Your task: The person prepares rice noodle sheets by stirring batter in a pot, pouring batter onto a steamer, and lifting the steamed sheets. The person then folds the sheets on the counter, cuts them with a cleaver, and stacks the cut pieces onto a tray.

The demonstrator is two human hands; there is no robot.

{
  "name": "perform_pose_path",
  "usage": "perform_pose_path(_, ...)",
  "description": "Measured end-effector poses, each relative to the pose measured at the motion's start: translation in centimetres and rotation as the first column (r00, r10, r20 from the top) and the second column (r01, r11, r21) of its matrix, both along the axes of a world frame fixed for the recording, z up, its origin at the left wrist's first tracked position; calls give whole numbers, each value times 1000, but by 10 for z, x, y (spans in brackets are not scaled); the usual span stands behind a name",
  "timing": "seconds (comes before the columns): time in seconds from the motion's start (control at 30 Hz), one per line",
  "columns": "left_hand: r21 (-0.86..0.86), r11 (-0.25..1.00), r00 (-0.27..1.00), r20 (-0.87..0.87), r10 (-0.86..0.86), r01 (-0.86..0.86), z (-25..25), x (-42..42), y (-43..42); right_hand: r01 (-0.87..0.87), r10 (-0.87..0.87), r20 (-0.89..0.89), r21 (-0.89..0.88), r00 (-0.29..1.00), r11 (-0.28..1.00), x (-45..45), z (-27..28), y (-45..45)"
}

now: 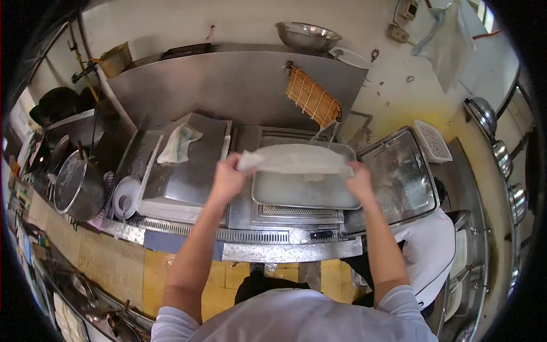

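Observation:
Stretched between my two hands is a thin white cloth (302, 158), folded or sagging into a band. My left hand (231, 174) grips its left end with closed fingers. At the other end, my right hand (359, 175) pinches the cloth's corner. Directly below lies a rectangular metal tray (307, 206) with a pale, milky surface, resting on a perforated metal plate (296, 212). The cloth hides the tray's rear part, and I cannot tell whether it touches the tray.
A larger metal tray (399, 176) leans at the right, near a white basket (433, 141). A bamboo mat (313, 96) hangs behind. Left are a steel lid (196, 154) with a rag (181, 142), a bowl (126, 194) and a pot (80, 185). Another person's white-clothed back (430, 248) is close on the right.

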State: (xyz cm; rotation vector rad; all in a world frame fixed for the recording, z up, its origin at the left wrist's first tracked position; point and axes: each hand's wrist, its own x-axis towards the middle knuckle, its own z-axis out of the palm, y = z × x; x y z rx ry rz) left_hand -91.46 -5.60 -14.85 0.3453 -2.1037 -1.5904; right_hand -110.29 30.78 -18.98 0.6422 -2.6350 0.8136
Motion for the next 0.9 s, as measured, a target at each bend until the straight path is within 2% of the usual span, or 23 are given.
perform_pose_path(0.07, -48, 991, 977, 177, -117, 127, -56, -22, 5, 9, -22, 201, 65, 979, 998, 9, -31, -22)
perform_pose_path(0.1, -138, 974, 962, 234, -143, 178, -92, -38, 6, -32, 7, 214, 117, 977, 993, 8, -55, -34)
perform_pose_path(0.2, -416, 876, 966, 186, -182, 245, -152, -57, 18, -128, 75, 195, 278, 978, 952, 23, -92, -69)
perform_pose_path(0.27, -537, 785, 948, 239, -209, 308, -183, -69, 18, -207, 156, 146, 468, 977, 859, 2, -164, -63)
perform_pose_path(0.33, -612, 707, 933, 284, -222, 355, -196, -73, 21, -223, 92, 265, 521, 960, 824, -6, -174, -65)
perform_pose_path(0.4, -655, 648, 920, 319, -230, 389, -204, -79, 23, -158, -112, 515, 453, 850, 878, -18, -165, -69)
perform_pose_path(0.43, -658, 646, 921, 314, -230, 386, -206, -81, 23, -55, -97, 420, 337, 902, 940, -20, -139, -76)
perform_pose_path(0.5, -661, 645, 922, 311, -229, 383, -211, -82, 25, 106, -116, 219, 56, 969, 993, -10, -55, -95)
perform_pose_path(0.53, -654, 649, 919, 325, -224, 389, -212, -84, 26, 140, -140, -41, 5, 989, 990, -9, -20, -101)
perform_pose_path(0.57, -647, 653, 915, 339, -217, 394, -211, -84, 27, 157, -165, -295, -51, 941, 986, -11, 11, -106)
perform_pose_path(0.63, -640, 660, 914, 349, -206, 393, -208, -82, 29, 126, -183, -483, -148, 856, 981, -31, 55, -109)
perform_pose_path(0.73, -643, 662, 917, 345, -199, 385, -204, -81, 30, 103, -227, -235, -446, 945, 889, -57, 84, -106)
perform_pose_path(0.83, -612, 669, 895, 398, -200, 422, -206, -81, 30, 151, -193, -17, -556, 981, 817, -76, 72, -97)
perform_pose_path(0.9, -560, 691, 865, 459, -201, 458, -210, -86, 29, 186, -11, 248, -695, 969, 695, -83, 40, -93)
